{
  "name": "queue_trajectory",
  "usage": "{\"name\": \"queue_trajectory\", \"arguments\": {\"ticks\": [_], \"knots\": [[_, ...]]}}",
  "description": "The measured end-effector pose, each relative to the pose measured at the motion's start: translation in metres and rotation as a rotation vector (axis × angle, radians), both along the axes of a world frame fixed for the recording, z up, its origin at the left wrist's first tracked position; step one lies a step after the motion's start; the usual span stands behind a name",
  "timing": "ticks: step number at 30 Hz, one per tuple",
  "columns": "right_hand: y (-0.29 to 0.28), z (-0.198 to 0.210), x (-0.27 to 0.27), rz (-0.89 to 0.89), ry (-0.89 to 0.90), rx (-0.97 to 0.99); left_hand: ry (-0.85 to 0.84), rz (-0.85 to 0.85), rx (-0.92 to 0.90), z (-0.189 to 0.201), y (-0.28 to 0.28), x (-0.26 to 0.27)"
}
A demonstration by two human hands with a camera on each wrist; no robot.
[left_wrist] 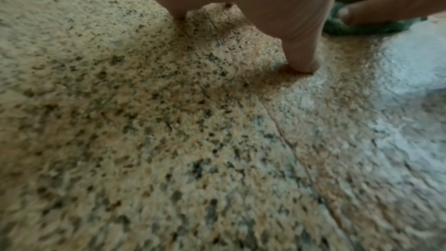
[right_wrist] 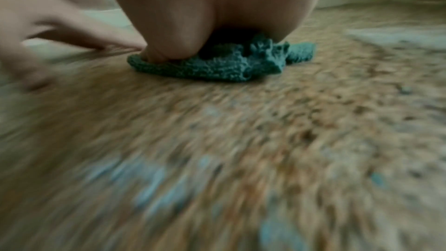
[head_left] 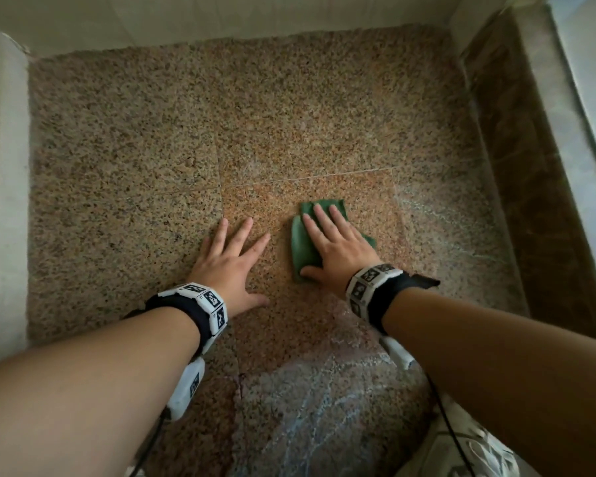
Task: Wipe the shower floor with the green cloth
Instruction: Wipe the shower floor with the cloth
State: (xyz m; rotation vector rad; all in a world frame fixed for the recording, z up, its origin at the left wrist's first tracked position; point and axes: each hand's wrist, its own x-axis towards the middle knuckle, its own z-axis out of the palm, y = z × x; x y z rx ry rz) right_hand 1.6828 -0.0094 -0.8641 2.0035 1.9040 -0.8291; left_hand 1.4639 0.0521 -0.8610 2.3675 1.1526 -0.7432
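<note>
**Shower floor: right hand flat on green cloth, left hand braced beside it**

The shower floor [head_left: 124,160] is speckled tan and brown stone laid in large slabs, with thin joint lines crossing near the middle. Pale whitish streaks lie on the near part of the floor and along its right side. A light wall [head_left: 0,187] bounds the floor on the left and another runs along the far edge. On the right stands a dark brown stone kerb [head_left: 530,201], with a pale ledge beyond it.

The green cloth [head_left: 301,246] lies rumpled on the floor right of centre, in full contact with the stone. The right wrist view shows it bunched into folds at its near edge [right_wrist: 217,66].

The right hand [head_left: 338,249] lies palm down on the cloth, fingers straight and close together, thumb at the cloth's near left corner. It presses the cloth flat and does not clench it.

The left hand [head_left: 231,259] rests palm down on bare floor just left of the cloth, not touching it, fingers spread and straight, holding nothing. In the left wrist view its thumb tip [left_wrist: 301,64] touches the stone.

Both wrists carry white bands with black markers.
</note>
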Motion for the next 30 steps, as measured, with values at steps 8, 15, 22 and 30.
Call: {"name": "queue_trajectory", "arguments": {"ticks": [8,15,22,30], "knots": [[0.014,-0.002,0.091,-0.518,-0.1,-0.014,0.008,0.036,-0.02,-0.001,-0.002,0.004],[0.001,0.002,-0.007,-0.211,-0.062,-0.012,-0.014,0.041,-0.014,-0.002,-0.002,0.003],[0.012,-0.007,-0.059,0.031,0.012,-0.008,-0.069,0.066,0.039,-0.005,-0.004,-0.001],[0.023,-0.006,0.058,-0.397,-0.099,0.022,-0.028,0.042,-0.007,-0.006,-0.002,-0.001]]}}
